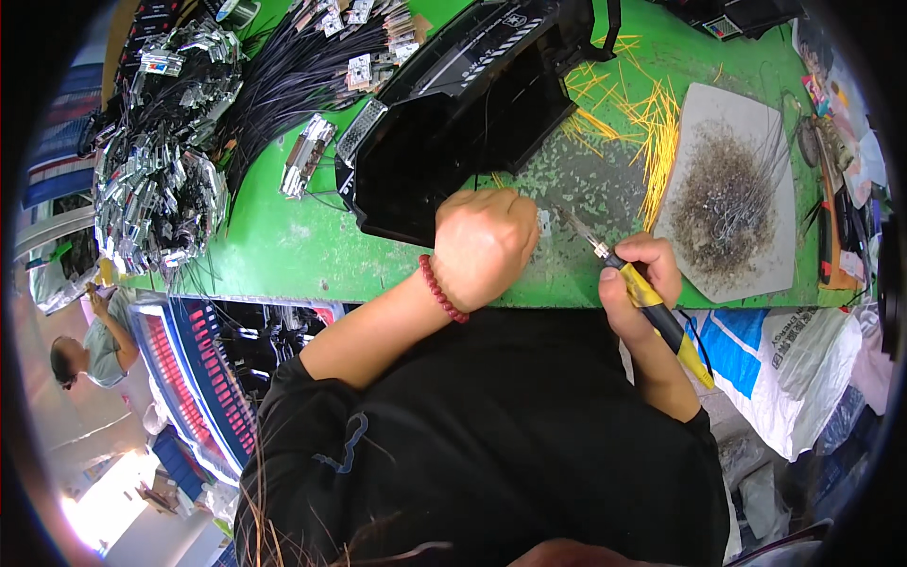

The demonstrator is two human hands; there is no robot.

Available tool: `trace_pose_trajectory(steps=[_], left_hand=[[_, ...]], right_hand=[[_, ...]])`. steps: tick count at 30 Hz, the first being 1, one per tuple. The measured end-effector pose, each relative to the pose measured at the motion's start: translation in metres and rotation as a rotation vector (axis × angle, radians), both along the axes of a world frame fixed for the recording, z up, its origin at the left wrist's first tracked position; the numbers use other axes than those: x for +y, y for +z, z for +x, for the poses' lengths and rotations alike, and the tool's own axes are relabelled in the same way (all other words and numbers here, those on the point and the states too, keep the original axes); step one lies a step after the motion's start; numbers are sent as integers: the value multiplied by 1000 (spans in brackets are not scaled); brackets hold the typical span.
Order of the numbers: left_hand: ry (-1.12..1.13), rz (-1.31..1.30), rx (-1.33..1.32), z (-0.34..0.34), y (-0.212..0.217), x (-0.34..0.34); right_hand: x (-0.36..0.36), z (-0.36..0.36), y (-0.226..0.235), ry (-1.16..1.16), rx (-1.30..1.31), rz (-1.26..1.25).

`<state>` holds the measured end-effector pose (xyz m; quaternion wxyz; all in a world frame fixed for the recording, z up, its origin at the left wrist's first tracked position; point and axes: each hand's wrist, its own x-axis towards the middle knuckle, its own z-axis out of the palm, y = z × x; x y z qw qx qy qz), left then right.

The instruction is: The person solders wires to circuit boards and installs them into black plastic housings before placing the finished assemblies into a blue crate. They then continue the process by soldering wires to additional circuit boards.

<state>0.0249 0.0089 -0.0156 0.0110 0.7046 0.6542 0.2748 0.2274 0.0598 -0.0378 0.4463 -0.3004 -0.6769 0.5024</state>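
Where the soldering iron [673,331] is held: its yellow-and-black handle is gripped by the right hand [664,272] at the near edge of the tabletop [265,255].
Right fingers: closed around the front of the handle, with the thumb laid along its side.
Iron tip: pointed up and leftward, just beside the left hand [487,241]; whether the tabletop is touched by it cannot be told.
Left fingers: curled under and hidden by the back of the hand, so what is held by them, if anything, cannot be told.
Left wrist: ringed by a red bead bracelet [439,291].
Black housing [425,132]: set aslant on the tabletop, its open hollow side shown, its lower edge met in view by the left knuckles.
Silver-cased part [308,156]: laid just left of the housing.
Far left: silver pieces [161,203] are heaped, with black wires [274,90] spread beside them.
Yellow strands: thin yellow strands [659,142] are scattered right of the housing, up to a grey board [765,255].
Board: its middle is covered by dark residue [713,184].
Below the right edge: a white sack [794,378] is seen.
Background left: a co-worker [111,335] is seen well apart.
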Motion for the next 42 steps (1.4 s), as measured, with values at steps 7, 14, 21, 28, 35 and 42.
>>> trace_pose_trajectory(steps=[7,14,21,28,35,42], left_hand=[[8,-77,-33,-4,4,3],[71,-126,-288,-9,25,0],[-9,-34,-347,-11,32,-2],[-42,-82,-221,-15,15,-5],[-25,-70,-42,-11,9,0],[-108,23,-218,-16,39,-8]], right_hand=[[-1,-5,7,24,44,-115],[14,-25,19,101,-163,104],[18,-47,20,25,-164,156],[34,-53,22,56,-199,179],[32,-41,5,127,-274,385],[36,-39,14,181,-515,486]])
